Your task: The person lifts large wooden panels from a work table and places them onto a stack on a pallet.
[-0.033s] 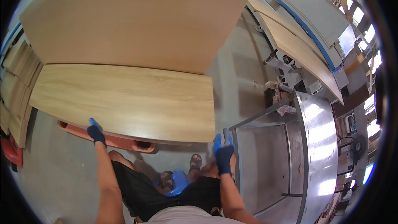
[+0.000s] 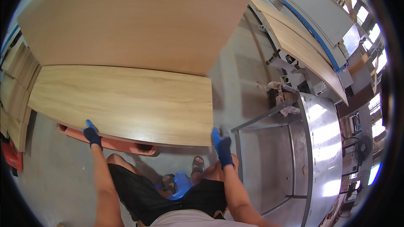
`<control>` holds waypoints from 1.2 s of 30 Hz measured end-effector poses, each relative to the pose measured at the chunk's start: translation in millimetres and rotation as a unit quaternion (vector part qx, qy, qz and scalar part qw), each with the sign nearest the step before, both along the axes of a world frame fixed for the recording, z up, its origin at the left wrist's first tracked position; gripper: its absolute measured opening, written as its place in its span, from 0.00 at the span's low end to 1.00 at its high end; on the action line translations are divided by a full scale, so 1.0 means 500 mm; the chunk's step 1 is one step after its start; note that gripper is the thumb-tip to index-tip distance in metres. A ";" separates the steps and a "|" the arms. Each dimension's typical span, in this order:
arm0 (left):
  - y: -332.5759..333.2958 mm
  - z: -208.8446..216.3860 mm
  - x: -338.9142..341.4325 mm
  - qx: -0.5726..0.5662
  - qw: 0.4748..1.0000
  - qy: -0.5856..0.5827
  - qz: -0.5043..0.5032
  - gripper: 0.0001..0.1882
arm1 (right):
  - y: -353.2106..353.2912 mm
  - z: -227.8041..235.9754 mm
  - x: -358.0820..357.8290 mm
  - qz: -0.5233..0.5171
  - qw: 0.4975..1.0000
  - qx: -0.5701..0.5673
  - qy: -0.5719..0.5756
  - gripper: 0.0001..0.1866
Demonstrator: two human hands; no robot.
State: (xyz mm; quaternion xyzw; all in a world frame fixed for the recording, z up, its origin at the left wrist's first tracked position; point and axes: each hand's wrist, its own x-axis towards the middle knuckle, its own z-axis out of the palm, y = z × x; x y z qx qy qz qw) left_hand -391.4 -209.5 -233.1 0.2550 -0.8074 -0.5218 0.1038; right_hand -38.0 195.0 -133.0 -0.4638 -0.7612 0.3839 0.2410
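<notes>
A long wood-grain board (image 2: 126, 101) lies flat in front of me, its near edge slightly bowed. My left hand (image 2: 91, 134), in a blue and dark glove, is closed on that near edge; the thumb rests on top and the other fingers are hidden below. At the near right corner my right hand (image 2: 221, 143), gloved the same way, presses against the board's short end. Its fingers are stretched out and a little blurred at the tips.
A large brown panel (image 2: 126, 21) rises behind the board. An orange-red support (image 2: 118, 143) shows underneath. To the right stands a metal-topped frame table (image 2: 322, 143); beyond it are more boards (image 2: 299, 42). Stacked boards (image 2: 17, 88) are at the left, and a blue stool (image 2: 182, 185) is beneath me.
The board has shifted slightly to the left. My right hand has moved left and up against its end, and my left hand has moved a little left too.
</notes>
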 end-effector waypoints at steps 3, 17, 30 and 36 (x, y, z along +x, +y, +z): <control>0.031 0.069 -0.007 0.137 0.990 -0.004 -0.029 0.30 | 0.061 -0.177 -0.060 0.026 0.990 0.131 -0.049 0.26; -0.204 -0.032 -0.134 -0.366 0.919 -0.031 -0.141 0.32 | 0.080 -0.105 -0.071 0.063 0.828 -0.431 0.354 0.31; 0.347 0.172 0.371 -0.080 0.919 0.259 -0.285 0.20 | 0.290 0.377 0.246 -0.071 0.733 -0.141 0.661 0.21; 0.454 0.285 0.615 0.261 0.702 0.059 -0.660 0.17 | 0.016 0.432 0.307 -0.132 0.752 -0.116 0.636 0.24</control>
